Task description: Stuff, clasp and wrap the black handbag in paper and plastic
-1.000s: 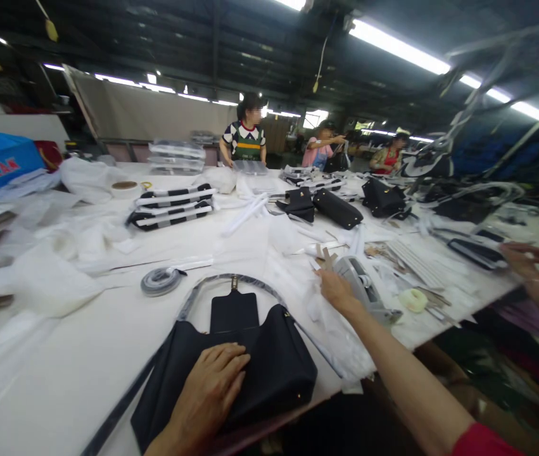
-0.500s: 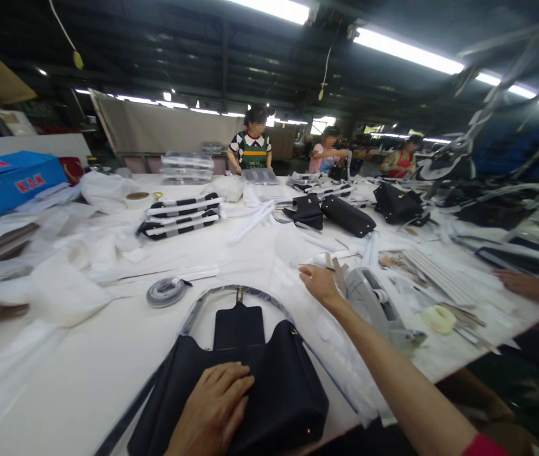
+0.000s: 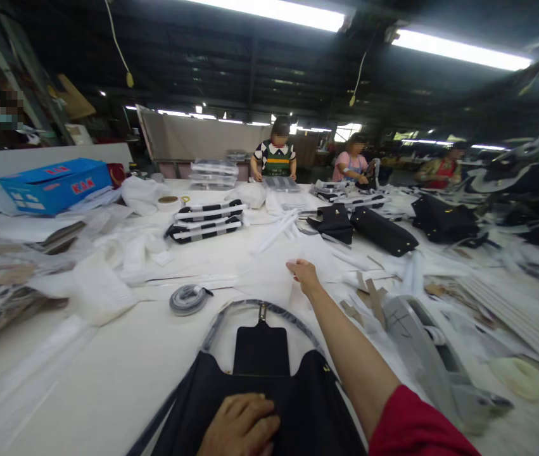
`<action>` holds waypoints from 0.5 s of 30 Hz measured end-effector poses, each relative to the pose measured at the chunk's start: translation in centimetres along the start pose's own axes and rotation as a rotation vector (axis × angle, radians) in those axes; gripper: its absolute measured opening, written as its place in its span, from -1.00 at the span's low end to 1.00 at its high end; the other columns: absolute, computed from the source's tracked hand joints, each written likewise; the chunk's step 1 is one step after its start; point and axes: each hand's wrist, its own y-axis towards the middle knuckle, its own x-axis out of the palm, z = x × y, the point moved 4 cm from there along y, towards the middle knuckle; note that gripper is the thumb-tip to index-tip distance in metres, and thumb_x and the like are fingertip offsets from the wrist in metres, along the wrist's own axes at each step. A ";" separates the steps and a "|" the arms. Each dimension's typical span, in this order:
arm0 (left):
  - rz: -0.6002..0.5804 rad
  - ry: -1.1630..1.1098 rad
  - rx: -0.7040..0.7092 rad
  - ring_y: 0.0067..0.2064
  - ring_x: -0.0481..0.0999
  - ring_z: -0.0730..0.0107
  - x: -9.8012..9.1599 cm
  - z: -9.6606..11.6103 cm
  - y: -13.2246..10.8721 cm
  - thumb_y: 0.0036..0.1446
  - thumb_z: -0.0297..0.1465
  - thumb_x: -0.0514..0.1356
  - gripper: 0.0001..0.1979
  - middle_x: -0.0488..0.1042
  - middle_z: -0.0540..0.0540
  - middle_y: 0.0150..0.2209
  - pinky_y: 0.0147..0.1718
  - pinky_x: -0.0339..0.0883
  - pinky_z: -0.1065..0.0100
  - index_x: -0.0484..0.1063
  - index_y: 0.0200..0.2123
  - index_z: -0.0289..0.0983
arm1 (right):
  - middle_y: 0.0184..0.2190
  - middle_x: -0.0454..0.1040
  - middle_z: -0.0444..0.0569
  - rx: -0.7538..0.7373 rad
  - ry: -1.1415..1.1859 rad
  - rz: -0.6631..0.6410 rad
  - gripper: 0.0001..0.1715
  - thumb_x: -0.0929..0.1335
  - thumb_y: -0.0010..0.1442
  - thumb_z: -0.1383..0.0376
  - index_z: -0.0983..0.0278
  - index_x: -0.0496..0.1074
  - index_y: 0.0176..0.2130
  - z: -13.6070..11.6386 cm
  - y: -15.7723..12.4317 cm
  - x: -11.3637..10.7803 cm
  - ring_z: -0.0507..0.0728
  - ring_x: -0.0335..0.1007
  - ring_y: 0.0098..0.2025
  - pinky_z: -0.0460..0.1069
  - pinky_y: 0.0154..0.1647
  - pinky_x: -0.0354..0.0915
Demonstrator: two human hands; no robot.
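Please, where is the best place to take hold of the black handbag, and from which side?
Probably the strap, where its arc lies free on the table beyond the flap. Come from above: the left hand rests on the handbag body.

A blue box (image 3: 55, 185) sits at ten o'clock on a white worktable (image 3: 107, 367), striped bags (image 3: 205, 220) at eleven, black bags (image 3: 383, 230) at one, a grey dispenser (image 3: 433, 354) at four; a worker in stripes (image 3: 276, 157) stands at twelve.

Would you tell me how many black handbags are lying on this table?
4: the near bag under the left hand, and three far bags mid-table; the blurred right may hide more.
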 end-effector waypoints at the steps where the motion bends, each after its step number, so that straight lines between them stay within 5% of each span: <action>1: 0.003 -0.012 -0.017 -0.18 0.60 0.40 -0.1 0.1 0.1 0.23 -0.48 0.13 -0.79 0.62 0.04 -0.18 -0.22 0.47 0.41 0.45 -0.11 -0.14 | -0.55 0.47 -0.12 -0.020 0.032 0.005 -0.64 0.37 0.06 0.06 0.34 0.45 -0.35 -0.5 -0.2 -0.3 0.05 0.35 -0.51 -0.06 -0.47 0.28; 6: -0.026 -0.118 -0.092 -0.11 0.57 0.34 -1.2 0.7 0.4 0.15 -0.54 0.13 -0.70 0.59 0.00 -0.12 -0.14 0.46 0.37 0.44 -0.06 -0.16 | -0.29 0.57 0.02 -0.180 0.109 0.058 -0.55 0.32 0.03 0.05 0.33 0.42 -0.20 -5.5 -1.4 -5.0 0.14 0.46 -0.28 0.01 -0.25 0.38; 9: -0.009 -0.191 -0.168 -0.08 0.56 0.31 -1.5 0.9 0.2 0.13 -0.55 0.15 -0.68 0.58 0.00 -0.11 -0.10 0.46 0.32 0.44 -0.06 -0.13 | -0.02 0.53 0.11 -0.418 -0.012 0.093 -0.77 0.35 0.00 0.17 0.26 0.39 -0.33 -9.9 -3.6 -8.5 0.23 0.41 0.02 0.09 0.04 0.33; 11: 0.000 -0.244 -0.228 -0.07 0.55 0.29 -1.4 0.8 0.1 0.13 -0.55 0.15 -0.69 0.57 -0.01 -0.11 -0.09 0.46 0.29 0.46 -0.09 -0.13 | 0.14 0.42 0.15 -0.688 -0.236 0.012 -0.93 0.34 0.00 0.30 0.22 0.32 -0.45 -12.3 -6.5 -9.5 0.26 0.31 0.19 0.13 0.20 0.22; 15: -0.016 -0.405 -0.397 -0.08 0.55 0.26 -1.3 0.6 0.0 0.14 -0.53 0.18 -0.75 0.57 -0.06 -0.13 -0.07 0.45 0.25 0.49 -0.13 -0.16 | 0.21 0.36 0.16 -1.004 -0.602 -0.292 -0.84 0.27 0.04 0.47 0.21 0.29 -0.40 -12.8 -14.6 -8.4 0.21 0.29 0.24 0.14 0.22 0.25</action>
